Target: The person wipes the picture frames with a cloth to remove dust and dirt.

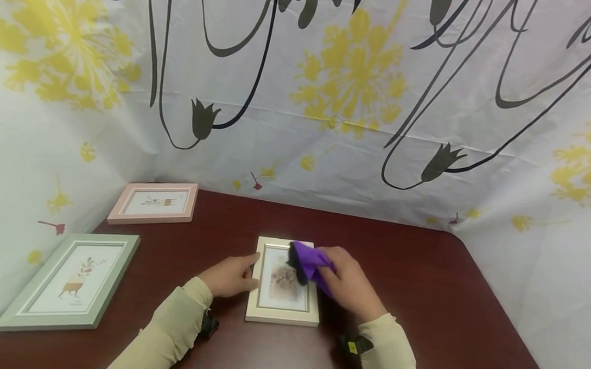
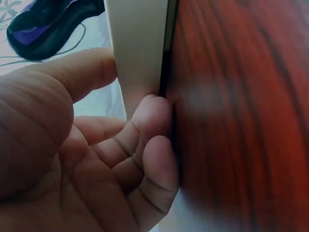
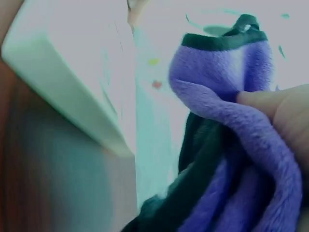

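A cream picture frame (image 1: 282,318) with a brownish print lies flat on the dark red table. My left hand (image 1: 231,275) holds it by the left edge; in the left wrist view the thumb and curled fingers (image 2: 158,162) meet the frame's side (image 2: 137,43). A purple cloth with dark trim (image 1: 312,258) is bunched in my right hand (image 1: 349,281). The cloth lies over the upper right of the frame in the head view. Close up in the right wrist view, the thumb (image 3: 270,102) pinches the fuzzy cloth (image 3: 217,67) beside the frame.
A pink picture frame (image 1: 150,219) lies at the table's back left, and a larger green one (image 1: 46,323) is in front of it. White flower-patterned sheeting (image 1: 288,124) hangs behind and along both sides of the table (image 1: 418,297).
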Action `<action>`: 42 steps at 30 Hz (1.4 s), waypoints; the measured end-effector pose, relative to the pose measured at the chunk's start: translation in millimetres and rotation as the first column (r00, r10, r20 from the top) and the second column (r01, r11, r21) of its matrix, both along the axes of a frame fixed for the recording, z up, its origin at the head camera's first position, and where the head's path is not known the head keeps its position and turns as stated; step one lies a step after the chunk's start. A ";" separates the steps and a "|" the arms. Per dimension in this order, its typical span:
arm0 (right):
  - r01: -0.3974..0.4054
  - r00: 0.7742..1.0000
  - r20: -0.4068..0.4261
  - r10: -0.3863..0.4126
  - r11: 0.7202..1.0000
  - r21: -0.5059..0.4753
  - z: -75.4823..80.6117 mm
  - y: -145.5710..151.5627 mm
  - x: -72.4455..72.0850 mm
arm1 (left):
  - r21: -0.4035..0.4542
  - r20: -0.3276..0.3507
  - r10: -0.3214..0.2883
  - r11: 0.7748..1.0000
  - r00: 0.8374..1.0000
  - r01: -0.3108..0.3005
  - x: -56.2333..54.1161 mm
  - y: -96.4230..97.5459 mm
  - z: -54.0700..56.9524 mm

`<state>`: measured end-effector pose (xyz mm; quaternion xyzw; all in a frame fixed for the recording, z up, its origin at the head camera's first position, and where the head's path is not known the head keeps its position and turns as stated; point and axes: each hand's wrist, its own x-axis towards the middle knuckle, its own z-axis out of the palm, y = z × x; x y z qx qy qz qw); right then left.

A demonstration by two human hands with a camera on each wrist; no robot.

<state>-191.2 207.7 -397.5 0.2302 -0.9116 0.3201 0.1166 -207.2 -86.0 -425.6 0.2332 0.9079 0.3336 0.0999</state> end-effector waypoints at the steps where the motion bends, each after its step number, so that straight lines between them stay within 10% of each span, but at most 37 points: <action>1: -0.035 0.999 0.002 0.035 0.998 0.056 -0.7 -5.1 1.9 | -0.001 -0.003 0.001 1.000 1.000 -0.001 0.0 0.5 0.2; 6: -0.202 0.974 0.162 0.158 0.929 0.311 -9.7 -18.0 11.5 | -0.009 -0.016 0.052 0.999 0.999 -0.052 0.9 1.4 0.9; 12: -0.249 0.941 0.304 0.151 0.916 0.315 -14.0 -19.6 17.0 | -0.121 -0.038 0.095 0.988 0.995 -0.099 3.9 0.2 1.3; 42: -0.132 0.967 0.254 0.035 0.918 0.374 -19.7 -26.0 37.3 | -0.226 0.050 0.069 0.972 0.996 -0.056 12.7 -1.7 4.5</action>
